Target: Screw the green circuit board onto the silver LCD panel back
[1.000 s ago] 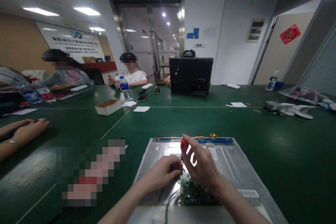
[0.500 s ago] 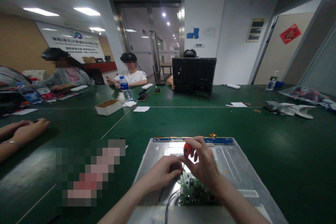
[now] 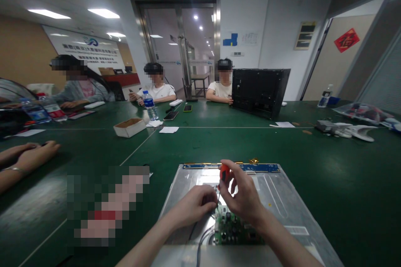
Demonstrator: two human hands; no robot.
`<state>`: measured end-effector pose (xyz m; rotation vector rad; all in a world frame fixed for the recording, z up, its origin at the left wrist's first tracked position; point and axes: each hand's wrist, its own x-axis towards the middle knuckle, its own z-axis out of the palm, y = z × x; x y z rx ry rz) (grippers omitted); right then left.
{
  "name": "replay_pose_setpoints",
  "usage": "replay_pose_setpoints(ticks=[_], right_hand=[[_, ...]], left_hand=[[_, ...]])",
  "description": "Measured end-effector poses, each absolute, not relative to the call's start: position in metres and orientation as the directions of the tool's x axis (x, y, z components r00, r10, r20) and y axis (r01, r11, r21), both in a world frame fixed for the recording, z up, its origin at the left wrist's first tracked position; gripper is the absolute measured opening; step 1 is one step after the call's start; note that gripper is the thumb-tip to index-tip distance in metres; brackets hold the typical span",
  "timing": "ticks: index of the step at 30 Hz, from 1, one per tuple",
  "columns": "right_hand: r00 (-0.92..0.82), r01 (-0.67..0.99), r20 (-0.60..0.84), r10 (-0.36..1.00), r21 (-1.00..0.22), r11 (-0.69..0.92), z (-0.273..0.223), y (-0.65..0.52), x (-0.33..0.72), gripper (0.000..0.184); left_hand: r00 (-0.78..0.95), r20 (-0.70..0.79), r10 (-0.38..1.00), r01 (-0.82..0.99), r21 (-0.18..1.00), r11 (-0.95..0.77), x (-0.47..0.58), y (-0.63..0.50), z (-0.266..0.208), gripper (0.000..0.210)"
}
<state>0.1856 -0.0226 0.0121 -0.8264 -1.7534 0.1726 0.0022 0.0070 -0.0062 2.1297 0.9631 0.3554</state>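
My right hand (image 3: 240, 190) grips the red and black handle of a screwdriver (image 3: 224, 172), held upright with its thin shaft pointing down. The tip meets the upper left corner of a green circuit board (image 3: 230, 227). My left hand (image 3: 200, 202) is closed beside the shaft, thumb and fingers pinched near the tip; whatever they hold, if anything, is hidden. The board sits on a grey metal display panel (image 3: 184, 179), which lies flat in front of me. Along the panel's far edge runs a narrow blue circuit strip (image 3: 266, 168). A dark cable (image 3: 199, 248) curves out left of the board.
On the green table (image 3: 175, 146) stand an open white box (image 3: 129, 128), a water bottle (image 3: 150, 106) and a black monitor (image 3: 258, 91) steadied by a person opposite. Phones lie behind the box. White and grey parts (image 3: 344, 129) rest at right. Another person's hands (image 3: 34, 154) are at left.
The fingers of my right hand have shifted on the screwdriver handle, showing more of it. Across the table, the black monitor has moved right and turned, revealing the person behind it.
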Motion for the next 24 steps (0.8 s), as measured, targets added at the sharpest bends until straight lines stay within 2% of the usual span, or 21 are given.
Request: replay_pose_setpoints(ticks=[6,16,19,24], right_hand=[[-0.134,0.455,0.82,0.557,-0.449,0.769,0.012,-0.02,0.187,0.043],[-0.15,0.484,0.799,0.583,-0.454,0.747,0.015,-0.024,0.186,0.054],[-0.152,0.503,0.791,0.593,-0.455,0.735,0.018,-0.023,0.188,0.046],[-0.192,0.517,0.789,0.583,-0.423,0.744,0.034,-0.02,0.19,0.015]], left_hand=[[0.655,-0.082,0.751,0.522,0.767,-0.373,0.004,0.006,-0.005,0.01],[0.688,-0.05,0.724,0.474,0.786,-0.397,0.002,0.007,-0.009,0.015],[0.664,-0.05,0.746,0.505,0.766,-0.398,0.003,0.004,-0.004,0.012],[0.657,-0.044,0.752,0.515,0.755,-0.406,0.004,0.004,-0.002,0.009]])
